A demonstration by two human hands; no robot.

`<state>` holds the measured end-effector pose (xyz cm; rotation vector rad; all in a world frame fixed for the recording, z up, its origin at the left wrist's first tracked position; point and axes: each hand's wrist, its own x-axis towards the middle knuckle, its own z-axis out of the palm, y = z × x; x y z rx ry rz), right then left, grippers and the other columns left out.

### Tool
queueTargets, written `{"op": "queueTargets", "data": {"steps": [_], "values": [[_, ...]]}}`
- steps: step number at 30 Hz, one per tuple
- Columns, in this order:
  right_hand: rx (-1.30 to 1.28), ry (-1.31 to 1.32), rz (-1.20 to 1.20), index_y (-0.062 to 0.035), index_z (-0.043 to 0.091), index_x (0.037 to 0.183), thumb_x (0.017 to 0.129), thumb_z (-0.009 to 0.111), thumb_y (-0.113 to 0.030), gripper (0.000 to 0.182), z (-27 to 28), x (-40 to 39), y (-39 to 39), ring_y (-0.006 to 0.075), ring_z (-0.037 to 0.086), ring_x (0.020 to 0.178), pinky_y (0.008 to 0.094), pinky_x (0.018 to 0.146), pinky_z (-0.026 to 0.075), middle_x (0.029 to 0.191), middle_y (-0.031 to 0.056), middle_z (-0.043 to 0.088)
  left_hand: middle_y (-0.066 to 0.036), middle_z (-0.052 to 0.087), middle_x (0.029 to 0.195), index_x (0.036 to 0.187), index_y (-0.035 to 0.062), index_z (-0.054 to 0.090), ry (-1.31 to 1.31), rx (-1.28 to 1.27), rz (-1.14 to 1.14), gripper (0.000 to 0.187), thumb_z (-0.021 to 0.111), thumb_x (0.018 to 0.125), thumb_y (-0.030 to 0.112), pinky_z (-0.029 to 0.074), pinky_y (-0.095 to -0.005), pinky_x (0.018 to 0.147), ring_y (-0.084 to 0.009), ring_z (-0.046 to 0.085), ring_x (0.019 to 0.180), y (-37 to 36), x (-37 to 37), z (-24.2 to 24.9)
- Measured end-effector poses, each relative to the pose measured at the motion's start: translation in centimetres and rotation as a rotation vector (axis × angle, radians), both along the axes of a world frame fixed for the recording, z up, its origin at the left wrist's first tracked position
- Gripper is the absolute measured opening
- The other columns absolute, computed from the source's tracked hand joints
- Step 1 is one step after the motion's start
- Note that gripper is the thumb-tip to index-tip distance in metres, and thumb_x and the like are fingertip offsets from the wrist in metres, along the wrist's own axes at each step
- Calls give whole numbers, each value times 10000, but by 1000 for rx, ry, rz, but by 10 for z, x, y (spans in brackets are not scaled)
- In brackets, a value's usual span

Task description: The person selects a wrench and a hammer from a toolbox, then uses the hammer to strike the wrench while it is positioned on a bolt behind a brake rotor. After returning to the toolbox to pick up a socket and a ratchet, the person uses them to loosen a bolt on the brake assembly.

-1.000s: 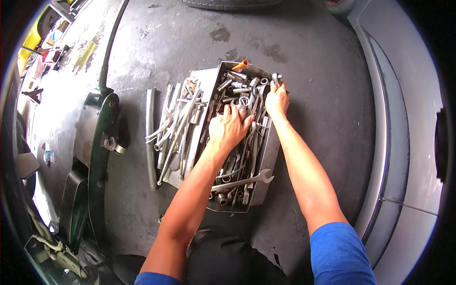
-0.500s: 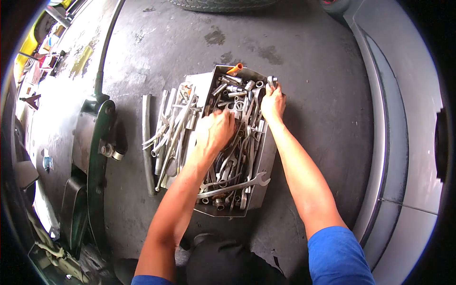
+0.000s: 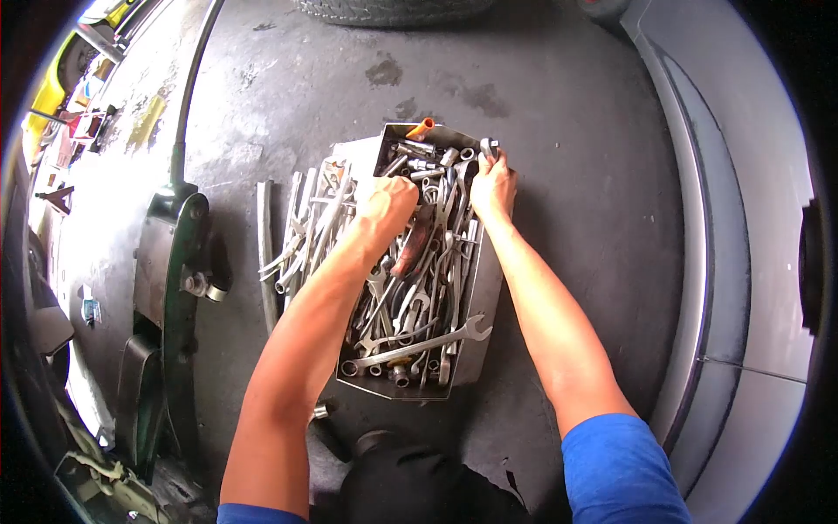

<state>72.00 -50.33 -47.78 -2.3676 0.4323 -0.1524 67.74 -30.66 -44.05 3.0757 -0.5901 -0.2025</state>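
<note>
A metal toolbox packed with wrenches and sockets lies on the floor in front of me. My left hand is closed in a fist over its upper left part; whatever the fingers hold is hidden. At the upper right rim, my right hand is closed around a ratchet, its silver head poking out past the fingers. Below my left hand a tool with a reddish-brown handle rests among the wrenches. A large open-end wrench lies across the near end, its jaw over the right wall.
More long tools and a grey bar lie left of the box. Further left stands a green floor jack with a long handle. A grey car body borders the right, and a tire sits at the top.
My left hand has moved up and left, uncovering the reddish-brown handle and more wrenches. My right hand still grips the ratchet, and the whole view has shifted slightly.
</note>
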Motion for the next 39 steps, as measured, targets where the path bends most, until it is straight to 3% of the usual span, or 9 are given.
{"op": "queueTargets", "data": {"steps": [2,6,10,11,15,24,28,31,39], "values": [[-6,-18,-23,-110,508,1423,1035,507,-339,450,-6,2,0,374,517,1254,531,1077,379,1326,144,646,-195,728,852,919,-23,710,65,-130,157,221,695,888,195,559,-426,719,-330,730,810,6,-12,20],[6,-19,-19,-122,522,1415,1032,513,-348,444,-9,3,-1,376,523,1254,541,1062,396,1308,159,647,-160,692,802,1038,-12,672,162,-808,419,343,631,1005,327,490,-324,687,-202,649,749,29,-48,38],[-2,-32,4,-114,522,1408,1037,501,-355,443,-6,2,-2,385,528,1238,534,1021,427,1275,178,653,3,638,809,1067,-10,685,178,-1223,544,334,725,955,302,439,-270,671,-82,522,732,35,-86,34],[31,-39,14,-111,526,1397,1041,488,-362,437,-8,3,-3,389,533,1230,532,1015,435,1274,173,653,75,493,681,1068,5,685,106,-1384,545,333,757,931,299,290,-239,524,-37,375,612,30,-93,32],[-29,-56,-1,-119,527,1368,1038,484,-381,424,-19,7,-5,406,561,1216,536,1007,461,1241,240,640,66,566,791,1101,24,678,169,-1715,677,283,801,891,169,307,-188,540,-2,397,632,27,-117,34],[-81,-66,-15,-121,524,1397,1034,502,-369,440,-28,11,-7,432,605,1156,545,973,481,1191,264,652,-20,685,927,1158,59,615,125,-1764,729,256,734,939,116,345,-178,387,1,419,462,30,-153,50],[-67,-70,-1,-121,518,1391,1039,491,-376,436,-27,10,-8,434,603,1165,549,985,477,1181,269,653,-139,696,1227,1180,50,575,186,-1890,665,237,678,969,82,354,-178,385,-7,416,461,30,-159,52],[-78,-52,1,-124,504,1403,1042,479,-383,445,-28,12,-8,430,588,1191,552,1010,458,1186,269,654,-147,690,1240,1183,51,573,189,-1913,663,236,675,973,90,353,-175,386,-3,417,471,30,-162,53],[7,-60,26,-103,553,1360,1026,513,-353,419,-13,6,-5,422,589,1151,512,1013,436,1219,201,677,32,608,713,1157,48,671,172,-1728,877,276,750,940,199,294,-202,362,-11,400,420,27,-152,37]]}}
